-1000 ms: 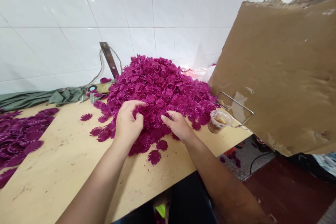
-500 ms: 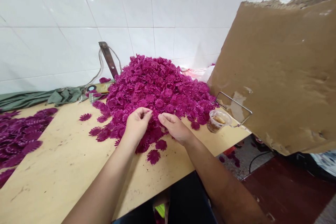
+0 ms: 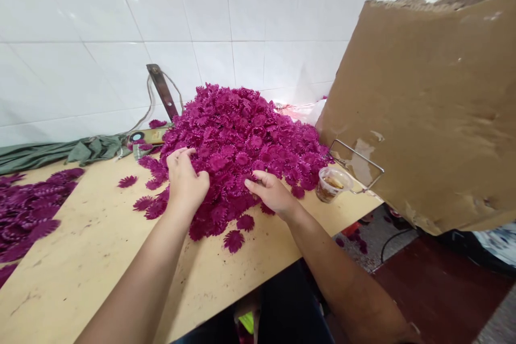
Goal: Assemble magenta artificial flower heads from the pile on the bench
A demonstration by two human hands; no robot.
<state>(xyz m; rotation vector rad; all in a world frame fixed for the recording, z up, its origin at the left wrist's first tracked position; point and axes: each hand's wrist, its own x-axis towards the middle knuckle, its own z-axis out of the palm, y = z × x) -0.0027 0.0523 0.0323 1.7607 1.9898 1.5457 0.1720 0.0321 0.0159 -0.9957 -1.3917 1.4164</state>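
A big heap of magenta artificial flower pieces point(image 3: 242, 118) with fringed petals lies in the middle of the table. My left hand point(image 3: 186, 178) is over the heap's left side, thumb and fingers apart, fingertips close to the flowers. At the heap's front right, my right hand point(image 3: 273, 193) has thumb and index finger drawn together around what looks like a magenta flower piece; it blends into the pile behind. Its other fingers are curled out of sight. A single flower piece point(image 3: 234, 241) rests on the wood in front of the heap.
More flower pieces point(image 3: 34, 212) are spread at the left of the wooden table point(image 3: 100, 258). On the right, a clear plastic cup point(image 3: 332, 185) of brown liquid stands beside a wire frame point(image 3: 357, 158) and large cardboard point(image 3: 427, 107). Green cloth point(image 3: 60, 153) lies along the tiled wall.
My hands have come apart from their pinch close together. The left hand has moved left and away over the heap and opened; the right has stayed nearly in place.
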